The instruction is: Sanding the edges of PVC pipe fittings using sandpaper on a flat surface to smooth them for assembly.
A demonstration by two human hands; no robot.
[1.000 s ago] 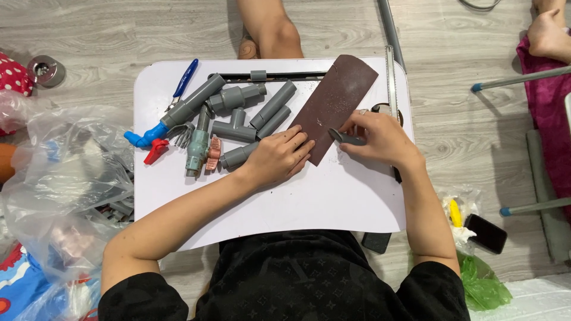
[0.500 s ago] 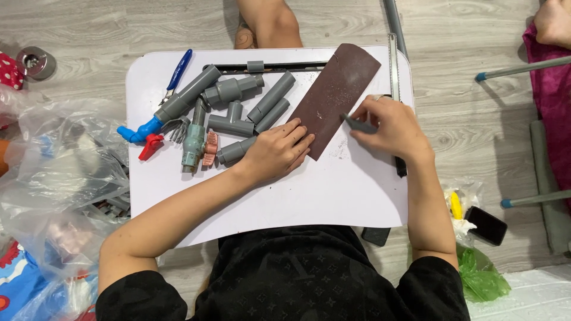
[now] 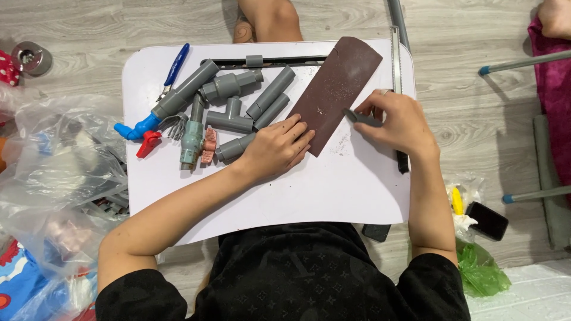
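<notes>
— Sandpaper, where is it?

— One brown rectangular sheet of sandpaper (image 3: 336,89) lies slanted on the white table (image 3: 333,190). The left hand (image 3: 275,148) presses flat on its lower end, fingers spread. The right hand (image 3: 399,122) has its fingers closed on one small grey plastic piece (image 3: 360,118) held against the sheet's right edge.

— Around them?

— Left of the sheet, a heap of grey plastic pipe fittings (image 3: 238,110), one blue-handled pliers (image 3: 173,68), one red valve handle (image 3: 147,144). One metal saw blade (image 3: 395,59) lies along the table's right edge.

L hand (image 3: 275,147) pins sandpaper (image 3: 336,89); R hand (image 3: 399,123) rubs grey piece (image 3: 361,119).
</notes>
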